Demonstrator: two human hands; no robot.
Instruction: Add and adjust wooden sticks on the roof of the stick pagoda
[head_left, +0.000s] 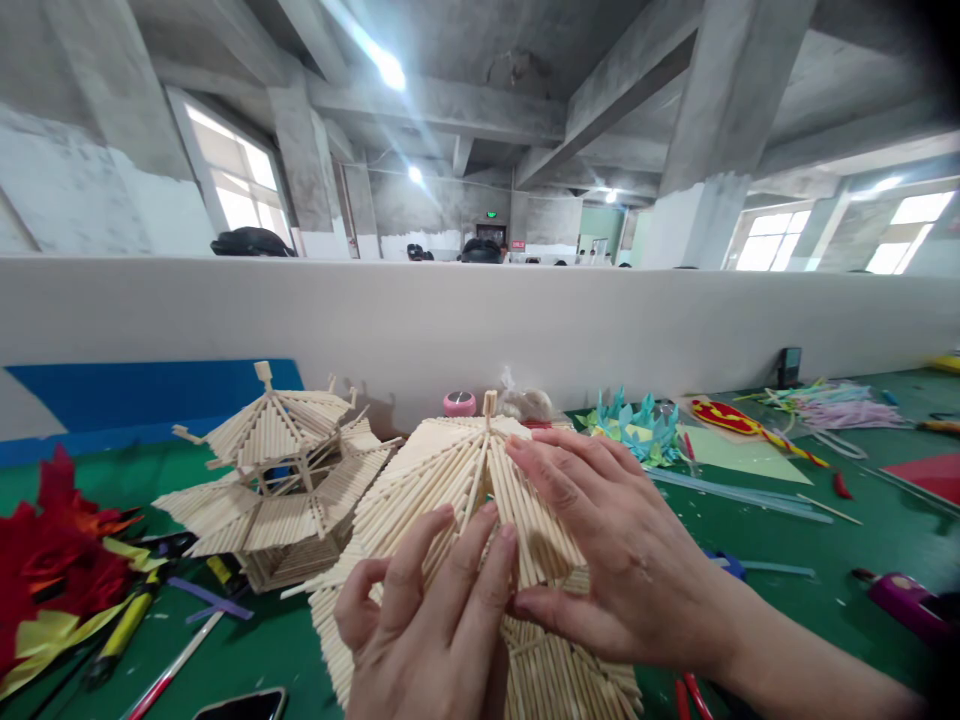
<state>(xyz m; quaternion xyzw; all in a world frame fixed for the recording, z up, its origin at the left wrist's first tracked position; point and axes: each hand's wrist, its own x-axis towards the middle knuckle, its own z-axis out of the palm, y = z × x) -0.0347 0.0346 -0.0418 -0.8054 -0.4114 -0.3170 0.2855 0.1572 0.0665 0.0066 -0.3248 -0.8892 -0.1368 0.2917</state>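
In the middle stands a pavilion model built of thin round wooden sticks, with a peaked roof and a short stick post at its top. My left hand rests on the front of the roof, fingers stretched out, its thumb hidden. On the right slope, my right hand spans a stick roof panel, fingertips near the peak and thumb at the lower edge. A narrow gap shows beside this panel, under the peak. Below the hands, the lower stick tier is partly covered.
At left stands a finished-looking two-tier stick pavilion, behind red fabric flowers. A phone lies at the front edge. Blue folded-paper pieces, clear glue sticks and a purple glue gun lie rightward. A white partition runs behind.
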